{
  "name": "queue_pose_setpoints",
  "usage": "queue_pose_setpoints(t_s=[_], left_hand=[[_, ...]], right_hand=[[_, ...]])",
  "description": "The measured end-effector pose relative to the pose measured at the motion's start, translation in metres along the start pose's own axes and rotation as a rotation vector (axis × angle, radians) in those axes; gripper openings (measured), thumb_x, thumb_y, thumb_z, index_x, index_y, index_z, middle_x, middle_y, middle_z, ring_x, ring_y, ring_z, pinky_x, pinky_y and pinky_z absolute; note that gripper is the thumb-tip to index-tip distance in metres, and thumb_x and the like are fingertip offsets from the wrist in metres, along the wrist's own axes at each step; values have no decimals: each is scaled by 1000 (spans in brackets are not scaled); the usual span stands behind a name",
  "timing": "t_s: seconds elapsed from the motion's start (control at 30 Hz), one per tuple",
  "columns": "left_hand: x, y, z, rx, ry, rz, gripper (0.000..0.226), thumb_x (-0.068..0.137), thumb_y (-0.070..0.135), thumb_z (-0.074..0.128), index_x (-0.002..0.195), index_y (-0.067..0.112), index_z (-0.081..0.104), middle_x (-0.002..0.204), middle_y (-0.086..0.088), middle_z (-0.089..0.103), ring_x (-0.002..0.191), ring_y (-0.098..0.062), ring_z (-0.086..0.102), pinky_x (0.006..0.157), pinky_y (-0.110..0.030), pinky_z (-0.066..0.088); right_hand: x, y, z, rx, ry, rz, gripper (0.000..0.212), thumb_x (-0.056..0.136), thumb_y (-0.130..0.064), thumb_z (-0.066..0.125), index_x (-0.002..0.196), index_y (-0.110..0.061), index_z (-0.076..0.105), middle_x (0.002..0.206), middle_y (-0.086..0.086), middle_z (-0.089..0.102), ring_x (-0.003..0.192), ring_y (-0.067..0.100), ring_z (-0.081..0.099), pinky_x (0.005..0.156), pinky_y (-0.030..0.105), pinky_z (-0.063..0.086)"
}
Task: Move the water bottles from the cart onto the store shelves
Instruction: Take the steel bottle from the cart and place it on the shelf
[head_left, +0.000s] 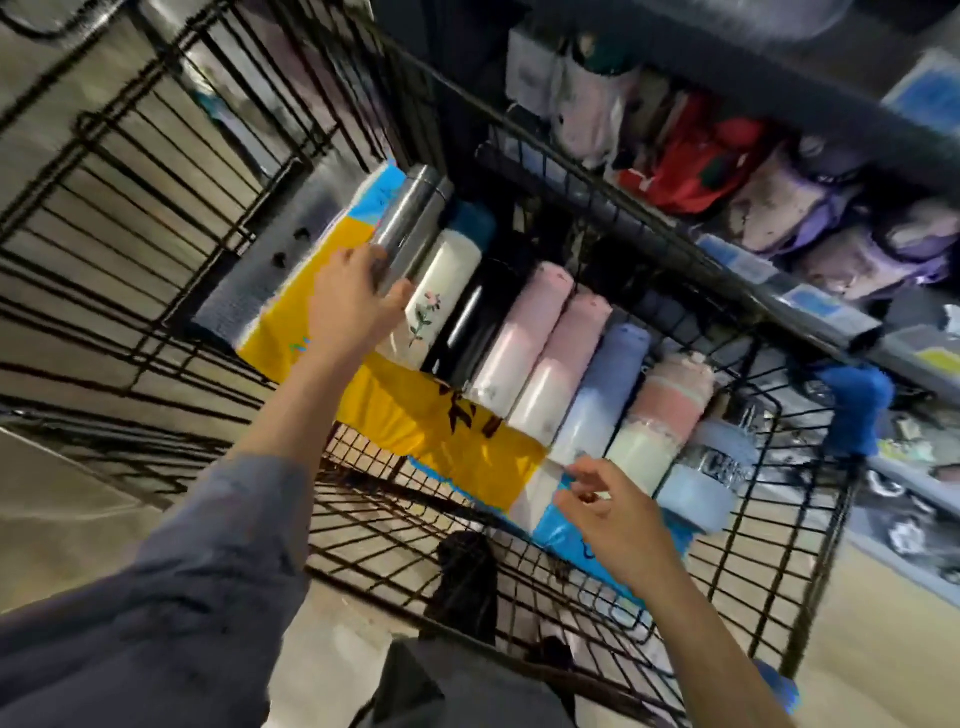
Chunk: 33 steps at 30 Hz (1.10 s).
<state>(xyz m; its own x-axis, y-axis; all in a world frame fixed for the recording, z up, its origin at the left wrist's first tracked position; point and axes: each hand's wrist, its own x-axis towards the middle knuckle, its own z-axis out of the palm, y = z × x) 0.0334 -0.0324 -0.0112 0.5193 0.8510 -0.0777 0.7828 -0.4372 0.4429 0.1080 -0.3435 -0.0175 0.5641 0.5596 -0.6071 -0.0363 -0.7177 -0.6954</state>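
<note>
- We are leaning over a black wire cart (753, 519) on a pale floor (62, 519), store shelves (779, 291) just beside it.
- Our left hand (353, 301) is gripping a steel bottle (410, 223).
- Our right hand (608, 514) is hovering, fingers loose, near the pastel bottles (519, 353) lying side by side on a yellow-blue sheet (431, 415).

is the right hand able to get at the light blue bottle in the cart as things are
Probably yes. The right hand hovers open just short of the near end of the light blue bottle, which lies on top in the row with nothing over it; the left hand is busy on the steel bottle.
</note>
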Motion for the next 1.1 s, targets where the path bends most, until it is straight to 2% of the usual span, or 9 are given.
queue_pose_setpoints(t_s=[0.17,0.37,0.47,0.57,0.67,0.77,0.9,1.0,1.1], left_hand=[[27,-10,17,43,-9,-43,60,83,43,64,135,21,47,132,-10,48,122,-32,45,98,-42,38],[63,-20,21,102,-200,-106,95,71,68,67,146,22,31,138,-10,42,128,-30,40,98,-45,40],[71,-15,17,136,-240,-106,88,71,68,68,138,18,40,131,-12,49,119,-30,48,90,-42,44],[57,-16,3,-63,-235,-142,59,71,60,71,111,21,53,106,-5,61,93,-23,56,70,-34,42],[19,-24,-27,-323,-184,-189,52,74,49,76,114,22,56,94,4,63,82,-18,60,70,-32,47],[-28,-37,-63,-735,-241,-286,55,71,38,80,119,24,57,95,3,68,78,-10,69,60,-24,53],[-68,-60,-80,-1133,-390,-473,88,45,64,82,118,22,57,98,-10,72,83,-24,70,64,-34,58],[-73,-63,-75,-1285,-403,-690,59,67,50,72,115,18,58,84,-8,72,72,-22,68,60,-35,58],[-68,-61,-74,-1345,-405,-813,44,73,42,61,109,16,60,85,-11,71,74,-25,66,72,-39,54]], right_hand=[[8,-9,7,27,62,59,19,90,-29,65,104,-34,53,104,-7,60,87,11,59,76,30,48],[19,-24,15,68,71,114,20,89,-36,64,107,-34,55,103,-14,60,89,11,61,59,26,42],[27,-31,17,73,75,120,20,89,-36,64,107,-33,56,103,-12,62,88,14,62,63,29,47],[38,-44,21,108,36,125,15,89,-36,65,100,-38,55,102,-8,63,89,17,65,79,37,53],[59,-66,27,135,8,116,17,87,-35,68,98,-37,55,99,-6,64,89,23,66,82,41,54],[89,-97,39,156,-44,121,31,87,-36,67,114,-30,52,107,-1,61,95,24,65,90,45,54],[136,-147,65,250,-83,163,56,88,-33,67,135,-17,40,94,1,56,81,19,57,76,38,53],[167,-176,83,332,-25,251,61,88,-33,68,136,-8,40,85,-1,52,82,19,55,76,37,53],[190,-186,97,249,113,286,62,81,-48,70,120,-3,53,87,2,63,89,23,61,71,33,53]])
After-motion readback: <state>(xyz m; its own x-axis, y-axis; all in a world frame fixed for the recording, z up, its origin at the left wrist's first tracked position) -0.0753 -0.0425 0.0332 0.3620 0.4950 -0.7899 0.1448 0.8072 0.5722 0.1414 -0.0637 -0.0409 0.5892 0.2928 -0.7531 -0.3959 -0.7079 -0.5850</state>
